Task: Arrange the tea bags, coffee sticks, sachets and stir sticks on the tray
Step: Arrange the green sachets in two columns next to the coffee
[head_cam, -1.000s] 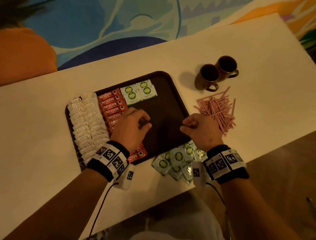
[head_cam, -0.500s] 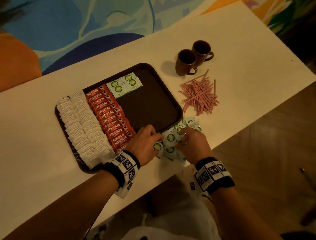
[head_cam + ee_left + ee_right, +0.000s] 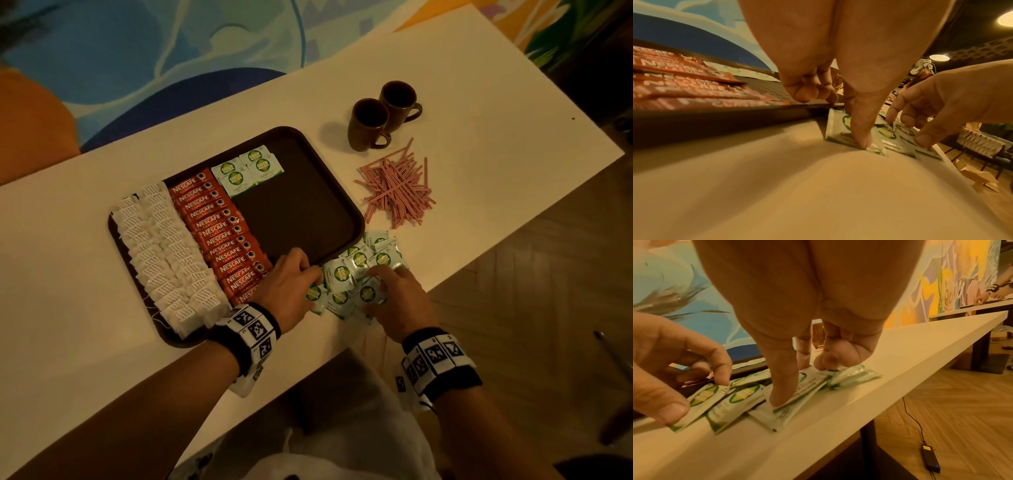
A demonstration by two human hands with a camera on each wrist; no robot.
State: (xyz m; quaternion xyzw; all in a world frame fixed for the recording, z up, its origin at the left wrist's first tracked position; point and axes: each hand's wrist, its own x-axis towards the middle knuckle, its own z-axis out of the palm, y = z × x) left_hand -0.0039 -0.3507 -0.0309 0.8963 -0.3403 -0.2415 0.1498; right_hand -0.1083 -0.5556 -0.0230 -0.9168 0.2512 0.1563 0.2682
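A brown tray carries rows of white tea bags, red coffee sticks and a few green-and-white sachets at its far edge. A loose pile of sachets lies on the table by the tray's near right corner. My left hand pinches a sachet at the pile's left side, thumb pressed on its near edge. At the right side my right hand pinches another sachet, thumb down and fingers curled on its far end. Pink stir sticks lie heaped right of the tray.
Two brown mugs stand behind the stir sticks. The sachet pile lies close to the table's near edge, with wooden floor below. The right half of the tray is bare. A power adapter lies on the floor.
Both hands came off the tray's middle and moved toward me to the sachet pile by the tray's near right corner. Over the last half second they have stayed there, fingers on sachets.
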